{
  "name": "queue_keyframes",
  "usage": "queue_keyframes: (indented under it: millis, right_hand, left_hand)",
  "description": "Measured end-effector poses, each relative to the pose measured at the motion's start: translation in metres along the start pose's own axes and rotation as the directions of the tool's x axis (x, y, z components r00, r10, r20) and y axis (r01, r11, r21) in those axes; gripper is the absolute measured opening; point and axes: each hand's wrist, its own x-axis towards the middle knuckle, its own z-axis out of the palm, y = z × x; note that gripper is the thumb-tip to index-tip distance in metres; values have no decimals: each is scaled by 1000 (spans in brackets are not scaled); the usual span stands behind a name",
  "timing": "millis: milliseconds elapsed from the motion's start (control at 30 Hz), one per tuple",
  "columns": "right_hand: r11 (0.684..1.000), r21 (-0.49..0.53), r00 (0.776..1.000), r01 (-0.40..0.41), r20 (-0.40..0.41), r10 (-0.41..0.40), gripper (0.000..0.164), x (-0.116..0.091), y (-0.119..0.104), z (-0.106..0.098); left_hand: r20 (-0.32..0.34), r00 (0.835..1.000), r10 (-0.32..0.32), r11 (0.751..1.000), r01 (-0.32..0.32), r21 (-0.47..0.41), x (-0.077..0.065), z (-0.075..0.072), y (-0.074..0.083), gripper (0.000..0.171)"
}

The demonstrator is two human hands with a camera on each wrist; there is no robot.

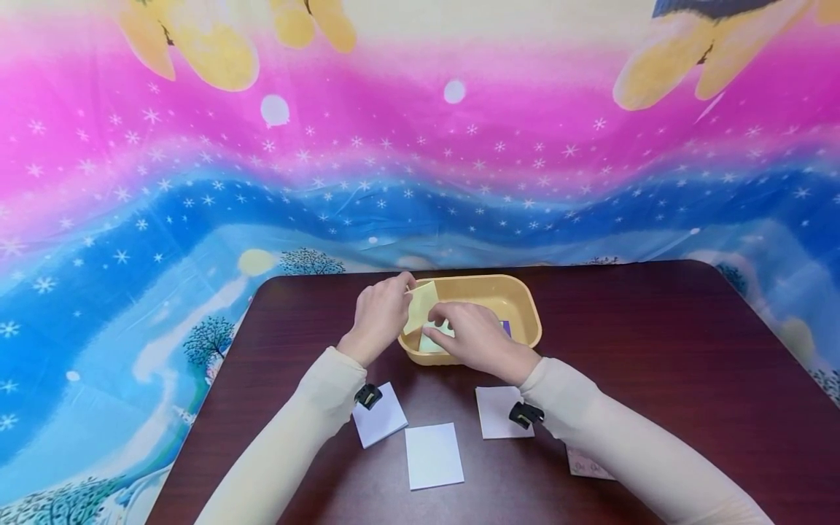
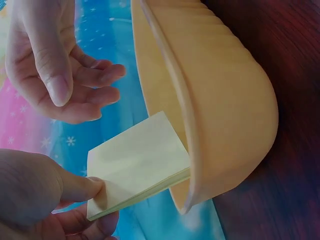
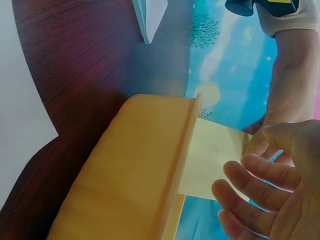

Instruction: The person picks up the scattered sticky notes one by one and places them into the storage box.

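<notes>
My left hand (image 1: 383, 312) pinches a pale yellow pad of square paper (image 2: 137, 160) between thumb and fingers at one end. The pad's other end reaches over the rim into a yellow-orange plastic basket (image 1: 505, 288). My right hand (image 1: 477, 337) hovers over the basket's near side, fingers loosely bent and holding nothing; in the right wrist view its fingers (image 3: 260, 192) are beside the yellow pad. Under that hand lies a pale green pad (image 1: 432, 340) inside the basket, partly hidden. A small purple-blue item (image 1: 505, 328) shows at its right, its kind unclear.
Three white paper pads lie before the basket: a left pad (image 1: 380, 417), a middle pad (image 1: 434, 456) and a right pad (image 1: 500, 413) partly under the right sleeve. A pinkish patterned item (image 1: 588, 465) sits under the right forearm. A printed cloth (image 1: 420, 182) hangs behind the dark table (image 1: 630, 328).
</notes>
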Motion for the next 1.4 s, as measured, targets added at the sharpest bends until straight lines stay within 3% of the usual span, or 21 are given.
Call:
queue_keyframes:
  millis: [1067,1400]
  right_hand:
    - [998,-33,998,-61,29,62,22,-8,16,5]
    - [998,-39,998,-52,40,54,22,-6,17,2]
  left_hand:
    - [153,988,22,999,-26,23,11,30,13,12]
    - [178,982,58,997,-66,42,12,36,14,16]
